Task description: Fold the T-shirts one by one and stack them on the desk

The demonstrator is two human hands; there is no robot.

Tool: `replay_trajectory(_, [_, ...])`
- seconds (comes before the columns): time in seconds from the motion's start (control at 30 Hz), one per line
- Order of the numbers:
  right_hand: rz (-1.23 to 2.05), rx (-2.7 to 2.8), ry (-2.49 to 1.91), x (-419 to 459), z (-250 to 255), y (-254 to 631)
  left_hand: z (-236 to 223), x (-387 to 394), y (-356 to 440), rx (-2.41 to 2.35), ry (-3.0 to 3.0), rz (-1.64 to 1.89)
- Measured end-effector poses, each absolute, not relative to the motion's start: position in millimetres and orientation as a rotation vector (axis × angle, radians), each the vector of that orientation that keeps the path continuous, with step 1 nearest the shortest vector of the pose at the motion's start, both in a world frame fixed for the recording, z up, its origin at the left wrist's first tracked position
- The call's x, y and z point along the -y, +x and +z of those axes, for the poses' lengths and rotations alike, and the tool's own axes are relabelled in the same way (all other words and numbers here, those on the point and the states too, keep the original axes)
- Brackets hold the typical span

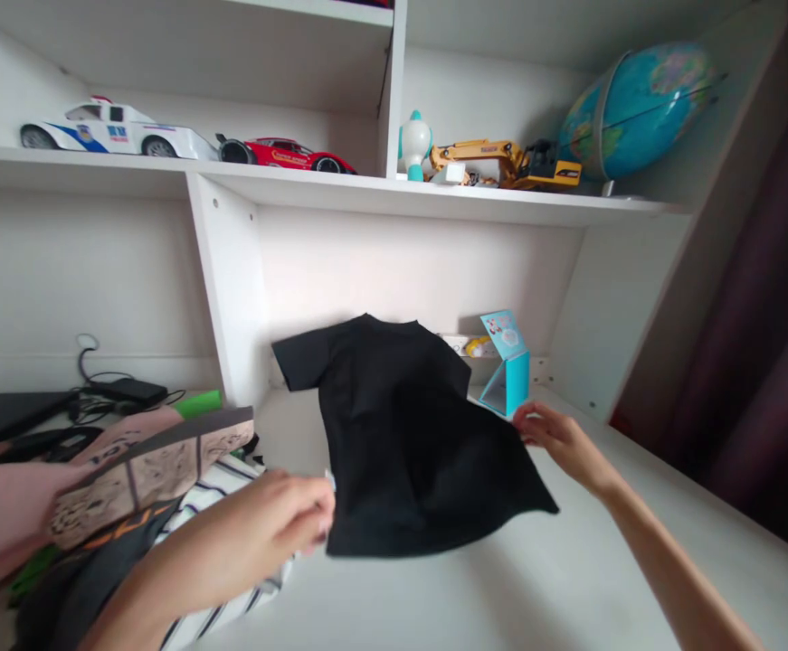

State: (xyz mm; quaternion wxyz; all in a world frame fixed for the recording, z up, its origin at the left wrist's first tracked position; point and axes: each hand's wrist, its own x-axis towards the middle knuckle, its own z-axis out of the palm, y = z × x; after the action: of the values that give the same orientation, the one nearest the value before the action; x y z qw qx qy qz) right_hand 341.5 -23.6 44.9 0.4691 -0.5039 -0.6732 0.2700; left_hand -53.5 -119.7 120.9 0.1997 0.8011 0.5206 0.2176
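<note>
Black cotton T-shirt (394,443) pinched at the hem by our left hand (278,520) and right hand (560,443); a slack pinch could drop it onto the striped white garment (227,484).

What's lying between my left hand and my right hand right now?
In the head view, a black short-sleeved T-shirt fills the gap, gripped at its edges by your left hand and right hand.
</note>
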Motion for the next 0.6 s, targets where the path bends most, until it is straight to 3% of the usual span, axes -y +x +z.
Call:
replay_trajectory(0.1, [0.614,1.754,-1.479,19,10,353,117,121,-54,-1.287,2.315,0.064])
replay_trajectory(0.23, [0.463,1.966,-1.557,29,-8,336,94,77,-55,-1.355,2.292,0.109])
replay_trajectory(0.4, [0.395,2.319,-1.517,57,-32,290,25,3,-44,-1.553,2.372,0.215])
replay_trajectory(0.6, [0.279,2.335,-1.816,102,-62,274,-25,-42,-28,-1.664,2.249,0.075])
